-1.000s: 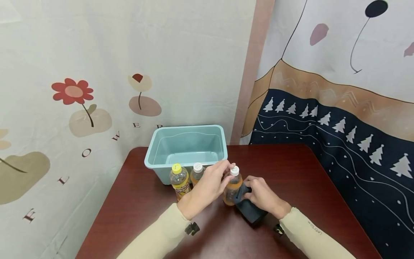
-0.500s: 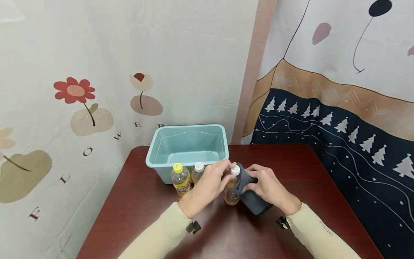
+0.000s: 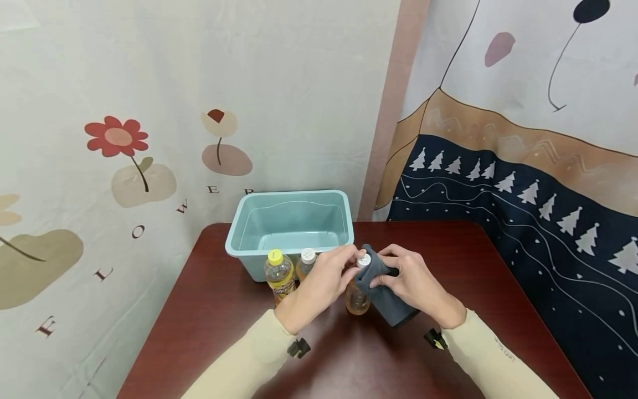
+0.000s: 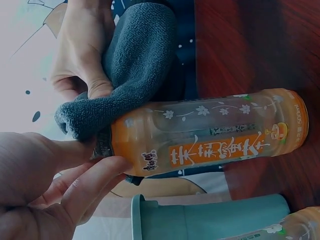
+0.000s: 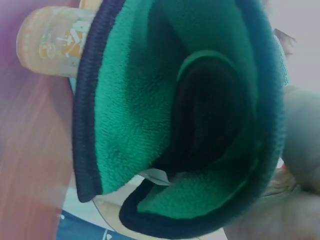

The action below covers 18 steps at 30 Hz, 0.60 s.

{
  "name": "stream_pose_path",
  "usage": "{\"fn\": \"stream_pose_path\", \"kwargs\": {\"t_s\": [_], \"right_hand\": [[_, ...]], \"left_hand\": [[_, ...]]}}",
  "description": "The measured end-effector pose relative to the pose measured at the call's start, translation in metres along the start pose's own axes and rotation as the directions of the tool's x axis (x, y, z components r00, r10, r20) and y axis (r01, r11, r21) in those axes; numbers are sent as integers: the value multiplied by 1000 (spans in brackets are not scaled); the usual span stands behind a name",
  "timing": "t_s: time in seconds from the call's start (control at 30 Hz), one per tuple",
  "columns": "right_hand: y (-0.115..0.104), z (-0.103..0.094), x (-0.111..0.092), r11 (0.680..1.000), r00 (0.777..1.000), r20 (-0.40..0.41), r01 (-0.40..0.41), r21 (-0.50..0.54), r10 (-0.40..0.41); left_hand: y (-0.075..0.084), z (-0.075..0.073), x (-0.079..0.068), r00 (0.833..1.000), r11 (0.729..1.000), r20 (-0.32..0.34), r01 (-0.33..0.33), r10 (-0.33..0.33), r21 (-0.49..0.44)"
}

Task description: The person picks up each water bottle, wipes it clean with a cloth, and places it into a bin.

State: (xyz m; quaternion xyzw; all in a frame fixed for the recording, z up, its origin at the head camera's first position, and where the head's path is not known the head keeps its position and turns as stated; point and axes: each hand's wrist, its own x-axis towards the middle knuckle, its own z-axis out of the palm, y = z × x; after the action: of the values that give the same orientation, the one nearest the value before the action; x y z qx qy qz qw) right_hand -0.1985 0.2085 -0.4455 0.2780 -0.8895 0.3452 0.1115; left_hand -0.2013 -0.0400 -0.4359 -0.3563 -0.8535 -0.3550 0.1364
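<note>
In the head view my left hand (image 3: 319,285) grips the neck of a white-capped drink bottle (image 3: 356,302) standing upright on the table. An orange label with white writing shows on this bottle in the left wrist view. My right hand (image 3: 411,280) pinches a dark grey-blue terry towel (image 3: 391,305) and holds it against the bottle's upper right side. Part of the towel wraps behind the neck, and the rest hangs down. Seen from the right wrist, the folded towel (image 5: 125,110) fills most of the view and hides much of the bottle.
A yellow-capped bottle (image 3: 280,274) and another white-capped bottle (image 3: 306,263) stand left of my left hand. Behind them a light blue plastic bin (image 3: 294,219) sits at the table's back edge. A dark red table (image 3: 438,260) meets printed cloth walls.
My right hand has raised the towel from low beside the bottle to its neck and cap, moving up and slightly right. My left hand keeps its hold on the bottle.
</note>
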Motion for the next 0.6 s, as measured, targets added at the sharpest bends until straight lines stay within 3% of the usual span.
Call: {"fn": "stream_pose_path", "kwargs": {"t_s": [0.6], "right_hand": [[0, 0, 1, 997, 999, 43, 26, -70, -23]], "left_hand": [[3, -2, -4, 998, 997, -7, 69, -69, -34]]}}
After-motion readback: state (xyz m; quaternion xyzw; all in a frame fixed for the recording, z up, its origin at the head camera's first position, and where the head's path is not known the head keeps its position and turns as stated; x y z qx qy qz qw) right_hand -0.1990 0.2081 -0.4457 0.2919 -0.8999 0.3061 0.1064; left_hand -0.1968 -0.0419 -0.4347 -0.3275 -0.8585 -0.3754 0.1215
